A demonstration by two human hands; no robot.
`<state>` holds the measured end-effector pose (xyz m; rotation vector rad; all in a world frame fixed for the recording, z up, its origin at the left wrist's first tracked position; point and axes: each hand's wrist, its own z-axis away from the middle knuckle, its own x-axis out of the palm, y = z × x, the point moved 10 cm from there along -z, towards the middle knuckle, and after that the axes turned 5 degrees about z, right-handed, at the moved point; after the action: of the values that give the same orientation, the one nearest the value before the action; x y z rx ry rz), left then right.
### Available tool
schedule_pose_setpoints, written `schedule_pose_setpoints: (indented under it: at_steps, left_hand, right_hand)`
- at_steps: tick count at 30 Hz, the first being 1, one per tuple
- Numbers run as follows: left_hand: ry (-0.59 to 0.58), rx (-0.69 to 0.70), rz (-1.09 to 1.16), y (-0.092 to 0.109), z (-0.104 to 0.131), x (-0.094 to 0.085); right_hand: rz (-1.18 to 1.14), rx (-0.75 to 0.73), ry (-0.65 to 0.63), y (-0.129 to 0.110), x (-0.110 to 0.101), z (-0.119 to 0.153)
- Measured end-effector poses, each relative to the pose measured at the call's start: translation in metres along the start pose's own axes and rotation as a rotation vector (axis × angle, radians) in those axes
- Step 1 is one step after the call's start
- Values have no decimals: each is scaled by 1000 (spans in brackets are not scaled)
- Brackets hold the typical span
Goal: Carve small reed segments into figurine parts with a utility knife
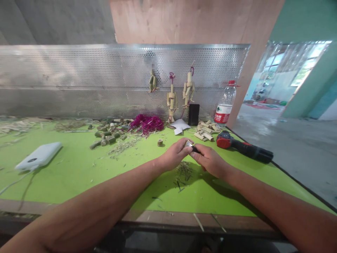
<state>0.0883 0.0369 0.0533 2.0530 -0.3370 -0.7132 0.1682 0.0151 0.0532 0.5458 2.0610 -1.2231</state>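
Observation:
Both of my hands meet above the middle of the green tabletop (113,186). My right hand (212,161) is closed round the black handle of a small knife (195,149), whose short, pale blade points up and left. Fingers curled, my left hand (175,153) is closed beside the blade, its thumb near the handle. Whatever it grips is hidden by the fingers. Beneath the hands lies a small heap of shavings (184,169), with dark slivers around it. A short round cut piece of stalk (160,142) stands on the table left of my hands.
Cut stalk pieces (105,137) and purple fibre (147,124) lie at the back. Jointed stalk figures (171,100) stand against perforated metal (105,70). At right are pale tubes (206,130), a bottle (224,105) and a power tool (244,147); a white power bank (39,156) lies left.

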Motion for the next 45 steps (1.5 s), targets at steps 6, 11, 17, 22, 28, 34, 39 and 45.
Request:
schedule_pose_setpoints:
  at_steps: [6,11,17,22,28,34,39,45]
  left_hand:
    - [-66,41,-7,7,1,5]
    - [-40,20,-91,7,-1,1]
    - [43,-31,-169,-1,0,-6]
    - [-34,51,-94,3,1,2]
    - [-65,87,-117,9,1,3]
    - [5,27,-271,9,-1,-4]
    - [56,-18,-261,4,-1,-7]
    - [49,-39,-106,1,1,-5]
  right_hand:
    - [-32,1,-64,-2,3,1]
    - [-25,1,-24,0,2,1]
    - [-14,3,20,0,-2,1]
    - [-41,-16,-32,-5,1,1]
    - [-46,-12,-45,-4,2,0]
    - [-6,-10,9,-1,-1,0]
    - [41,-13,26,1,-1,0]
    - [-18,0,17,0,-2,0]
